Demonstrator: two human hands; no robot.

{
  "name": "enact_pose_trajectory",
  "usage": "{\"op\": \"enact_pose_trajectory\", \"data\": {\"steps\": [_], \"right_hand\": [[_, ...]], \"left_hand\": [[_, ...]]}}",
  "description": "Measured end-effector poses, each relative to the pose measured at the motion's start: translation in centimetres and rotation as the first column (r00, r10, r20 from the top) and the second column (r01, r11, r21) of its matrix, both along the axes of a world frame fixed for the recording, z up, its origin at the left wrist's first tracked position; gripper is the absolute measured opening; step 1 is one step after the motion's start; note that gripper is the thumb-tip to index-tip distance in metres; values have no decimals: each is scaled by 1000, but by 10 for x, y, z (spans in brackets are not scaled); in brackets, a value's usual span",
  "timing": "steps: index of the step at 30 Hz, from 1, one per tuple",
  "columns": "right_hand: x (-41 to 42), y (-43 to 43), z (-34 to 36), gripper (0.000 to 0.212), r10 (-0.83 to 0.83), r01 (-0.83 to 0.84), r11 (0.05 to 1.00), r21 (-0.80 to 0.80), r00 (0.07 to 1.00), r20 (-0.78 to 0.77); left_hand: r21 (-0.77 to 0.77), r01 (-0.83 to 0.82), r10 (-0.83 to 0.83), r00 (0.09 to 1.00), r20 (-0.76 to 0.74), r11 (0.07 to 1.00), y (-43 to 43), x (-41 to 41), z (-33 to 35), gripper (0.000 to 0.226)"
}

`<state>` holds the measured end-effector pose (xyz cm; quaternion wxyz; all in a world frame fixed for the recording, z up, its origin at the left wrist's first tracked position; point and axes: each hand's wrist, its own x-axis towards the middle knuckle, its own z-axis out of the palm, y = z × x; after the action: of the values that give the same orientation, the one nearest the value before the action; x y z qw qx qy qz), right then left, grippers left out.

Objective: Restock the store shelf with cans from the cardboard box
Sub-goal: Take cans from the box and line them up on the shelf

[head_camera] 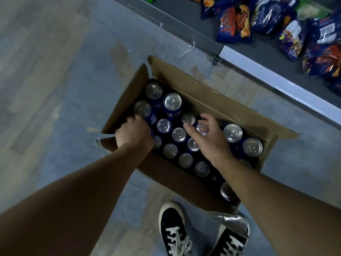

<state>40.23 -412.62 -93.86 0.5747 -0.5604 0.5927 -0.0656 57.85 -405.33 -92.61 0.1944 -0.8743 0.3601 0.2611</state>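
Note:
An open cardboard box (186, 78) lies on the floor, packed with several blue cans with silver tops. My left hand (133, 133) is down in the box's left end, its fingers wrapped around a blue can (150, 120) whose top the hand hides. My right hand (209, 138) hovers over the middle of the box with fingers spread, just above a can top (202, 129); it holds nothing. One can (172, 102) stands higher than its neighbours near the far left. The store shelf (287, 58) runs across the top right.
Blue snack bags (234, 23) lie on the low grey shelf. Its pale front edge (273, 80) runs diagonally just beyond the box. My two black sneakers (172, 230) stand at the box's near side, with crumpled clear plastic (232, 221) beside them. Grey plank floor (55, 89) spreads to the left.

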Motion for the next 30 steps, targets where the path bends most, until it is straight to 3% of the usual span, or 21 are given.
{"op": "enact_pose_trajectory", "data": {"steps": [5, 9, 18, 26, 30], "right_hand": [[4, -7, 39, 73, 26, -24, 999, -45, 999, 34], [10, -16, 79, 61, 122, -117, 988, -101, 992, 43], [22, -48, 227, 77, 344, -329, 906, -266, 939, 13], [16, -84, 369, 56, 204, -132, 922, -365, 965, 164], [1, -106, 435, 61, 181, -72, 886, -459, 963, 199]], "left_hand": [[-93, -19, 11, 996, -91, 995, -9, -3, 42, 94], [-221, -37, 8, 992, -127, 975, -29, -5, 95, 83], [-446, -9, -53, 990, -127, 895, -85, -15, 249, 73], [-587, 44, -142, 982, -122, 808, -136, -33, 392, 65], [-660, 86, -215, 970, -117, 746, -162, -49, 463, 59]]}}
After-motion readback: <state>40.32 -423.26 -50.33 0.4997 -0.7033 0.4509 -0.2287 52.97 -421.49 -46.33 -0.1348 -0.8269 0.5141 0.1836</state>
